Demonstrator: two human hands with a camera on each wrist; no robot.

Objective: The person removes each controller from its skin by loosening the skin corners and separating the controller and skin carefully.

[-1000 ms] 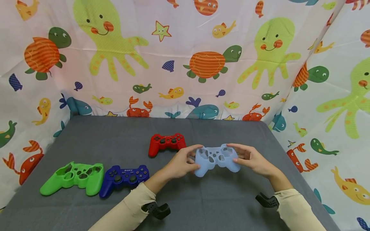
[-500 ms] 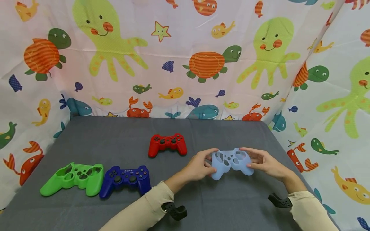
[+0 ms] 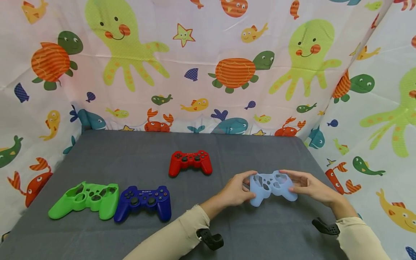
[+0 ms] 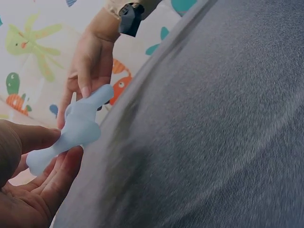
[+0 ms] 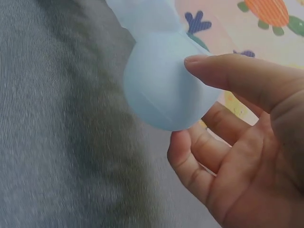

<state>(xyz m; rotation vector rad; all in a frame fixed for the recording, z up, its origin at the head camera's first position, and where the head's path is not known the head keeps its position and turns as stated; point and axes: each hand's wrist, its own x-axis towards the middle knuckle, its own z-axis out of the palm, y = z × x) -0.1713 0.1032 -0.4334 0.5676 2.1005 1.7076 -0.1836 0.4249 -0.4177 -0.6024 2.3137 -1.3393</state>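
Observation:
A pale blue silicone game controller cover (image 3: 271,185), with cut-out holes for sticks and buttons, is held up over the right part of the table. My left hand (image 3: 235,189) pinches its left end between thumb and fingers. The other end is gripped by my right hand (image 3: 311,187), thumb on the near side. In the left wrist view the cover (image 4: 78,126) appears edge-on between both hands, above the grey cloth. The right wrist view shows one smooth rounded grip of the cover (image 5: 164,85) under the thumb, with fingertips at its lower edge.
A red game controller (image 3: 190,162) lies at the back middle of the grey table (image 3: 130,146). To the left are a blue controller (image 3: 143,203) and a green controller cover (image 3: 86,200), side by side. A sea-animal curtain (image 3: 195,47) hangs behind and beside the table.
Both hands have carried the pale blue cover to the right and slightly nearer, away from the red controller. The controllers and the green cover stay where they were.

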